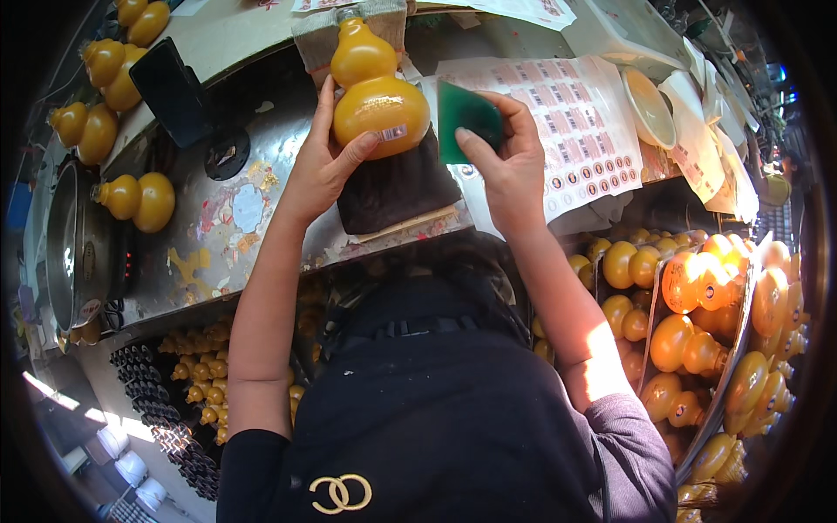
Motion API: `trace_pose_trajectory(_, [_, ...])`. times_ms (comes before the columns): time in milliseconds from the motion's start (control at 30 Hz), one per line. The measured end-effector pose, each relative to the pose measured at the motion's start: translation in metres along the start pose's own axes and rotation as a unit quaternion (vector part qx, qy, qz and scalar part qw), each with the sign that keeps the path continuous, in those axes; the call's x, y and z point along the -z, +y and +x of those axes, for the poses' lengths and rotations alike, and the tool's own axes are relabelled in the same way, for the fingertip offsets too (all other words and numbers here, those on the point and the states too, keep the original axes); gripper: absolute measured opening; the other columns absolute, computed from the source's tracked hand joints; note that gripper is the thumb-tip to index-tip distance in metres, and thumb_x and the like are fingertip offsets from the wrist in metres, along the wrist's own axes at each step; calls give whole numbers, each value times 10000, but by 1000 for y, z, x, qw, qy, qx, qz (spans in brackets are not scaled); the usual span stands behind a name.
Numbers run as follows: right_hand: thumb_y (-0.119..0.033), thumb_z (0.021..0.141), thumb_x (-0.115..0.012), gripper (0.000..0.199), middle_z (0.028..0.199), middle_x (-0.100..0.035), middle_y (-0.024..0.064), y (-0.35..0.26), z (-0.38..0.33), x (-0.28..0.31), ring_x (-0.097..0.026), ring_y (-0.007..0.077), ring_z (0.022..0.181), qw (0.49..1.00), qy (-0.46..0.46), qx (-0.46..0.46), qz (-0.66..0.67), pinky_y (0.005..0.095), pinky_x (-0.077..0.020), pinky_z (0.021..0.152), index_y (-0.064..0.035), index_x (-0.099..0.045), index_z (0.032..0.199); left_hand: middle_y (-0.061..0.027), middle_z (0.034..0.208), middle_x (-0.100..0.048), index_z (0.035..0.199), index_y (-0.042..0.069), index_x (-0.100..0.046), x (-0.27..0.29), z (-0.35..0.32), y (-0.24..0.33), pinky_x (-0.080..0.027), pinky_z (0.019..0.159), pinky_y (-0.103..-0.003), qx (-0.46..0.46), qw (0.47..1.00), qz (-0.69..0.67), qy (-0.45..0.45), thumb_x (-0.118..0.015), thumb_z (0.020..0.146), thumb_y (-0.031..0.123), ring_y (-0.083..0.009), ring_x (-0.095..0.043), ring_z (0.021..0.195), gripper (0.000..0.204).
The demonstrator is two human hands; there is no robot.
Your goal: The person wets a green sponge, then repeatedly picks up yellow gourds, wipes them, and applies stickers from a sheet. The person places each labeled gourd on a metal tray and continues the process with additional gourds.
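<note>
My left hand [318, 170] cups one yellow gourd bottle [377, 91] over the dark cloth [397, 187] on the bench; my right hand [510, 166] pinches one green pad [466, 118] beside it. Farther left, four more gourds [139, 199] lie.

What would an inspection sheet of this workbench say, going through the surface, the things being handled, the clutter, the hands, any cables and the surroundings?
Surface: worn metal bench, patchy with stains; a dark pad lies on it.
Job's things: yellow gourd-shaped bottle; green card.
Clutter: sticker sheets, white bowl, more gourd bottles at left.
Hands: left hand grips the bottle; right hand pinches the green card.
Cables: nothing seen.
Surroundings: crate of gourd bottles at right; small caps lower left; steel pot.
</note>
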State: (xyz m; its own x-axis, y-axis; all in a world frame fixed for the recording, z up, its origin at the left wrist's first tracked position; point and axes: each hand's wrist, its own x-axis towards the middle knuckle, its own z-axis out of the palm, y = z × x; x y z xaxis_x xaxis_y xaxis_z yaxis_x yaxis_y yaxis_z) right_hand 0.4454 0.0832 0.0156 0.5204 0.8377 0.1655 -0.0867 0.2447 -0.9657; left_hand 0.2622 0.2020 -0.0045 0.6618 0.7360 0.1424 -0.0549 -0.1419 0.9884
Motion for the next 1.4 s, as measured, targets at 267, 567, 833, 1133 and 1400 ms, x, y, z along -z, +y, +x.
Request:
trace_pose_trajectory(267, [71, 665, -682, 454, 1029, -634, 35, -2, -2, -19, -584, 223, 906, 866, -92, 360, -334, 318, -449, 764, -115, -672, 1078, -149, 1504, -269, 1516, 29, -45, 5, -2, -3, -328, 1073, -318, -6, 999, -48, -18, -624, 923, 202, -223, -332, 1360, 846])
trace_pose_trajectory(567, [-33, 700, -662, 372, 1046, -623, -36, -6, -7, -11, -573, 168, 916, 775, -215, 406, -434, 305, -403, 798, -155, -686, 1051, -131, 1509, -266, 1518, 32, -68, -3, -2, 7, -184, 1140, -323, 57, 983, -177, 5, -431, 991, 377, -210, -246, 1402, 727])
trace_pose_trajectory(833, [-152, 898, -603, 291, 1016, -604, 158, -30, 29, -13, -607, 307, 955, 929, -179, 151, -285, 347, -477, 836, -40, -536, 1157, -152, 1446, -359, 1498, 9, -136, -18, 0, -7, -282, 1096, -318, 3, 993, -90, 75, -494, 988, 375, -215, -355, 1338, 723])
trace_pose_trajectory(1133, [-215, 931, -583, 285, 1041, -596, 95, -19, 72, -6, -584, 195, 977, 931, -187, 125, -287, 307, -459, 868, -51, -537, 1160, -111, 1496, -281, 1510, 31, -113, -17, -1, -2, -210, 1135, -329, 16, 995, -82, 54, -384, 1028, 329, -199, -284, 1383, 628])
trace_pose_trajectory(1400, [-178, 911, -597, 301, 1048, -621, 121, -39, 98, -27, -604, 229, 974, 848, -388, 159, -324, 322, -472, 860, -61, -540, 1182, -133, 1481, -311, 1507, 27, -126, -21, -2, -8, -217, 1131, -326, 31, 978, -182, 95, -333, 1037, 339, -208, -298, 1375, 601])
